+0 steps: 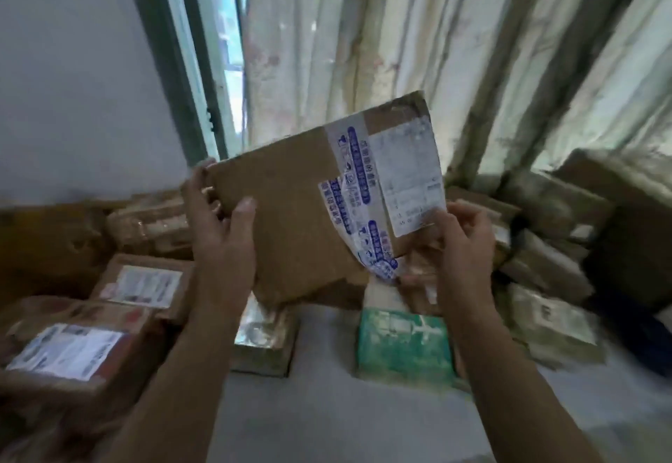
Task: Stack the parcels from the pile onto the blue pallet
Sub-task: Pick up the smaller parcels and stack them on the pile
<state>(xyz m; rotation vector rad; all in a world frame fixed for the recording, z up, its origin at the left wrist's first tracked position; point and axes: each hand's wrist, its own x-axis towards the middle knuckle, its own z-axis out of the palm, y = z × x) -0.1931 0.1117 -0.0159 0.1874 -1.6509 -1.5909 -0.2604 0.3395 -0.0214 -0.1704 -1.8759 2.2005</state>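
A: Head view. What lies around the grip?

B: Below the held cardboard parcel [291,215], a green packet [403,342] and a foil-wrapped packet [262,331] lie on the grey floor [327,419]. Left of the left hand [222,230], labelled cartons [142,284] are piled; right of the right hand [465,240], more brown parcels [545,262] are heaped, blurred. Behind the parcel hang pale curtains [400,44].

A: Grip state?

B: Left hand grasps the parcel's left edge, thumb on the front face. Right hand pinches its lower right corner, by the white label [407,179].

A: Material and shape?

B: Flat, rectangular brown cardboard, tilted, raised clear of the pile. Blue-printed tape [349,186] crosses it, its lower end peeling loose. Pallet not seen.
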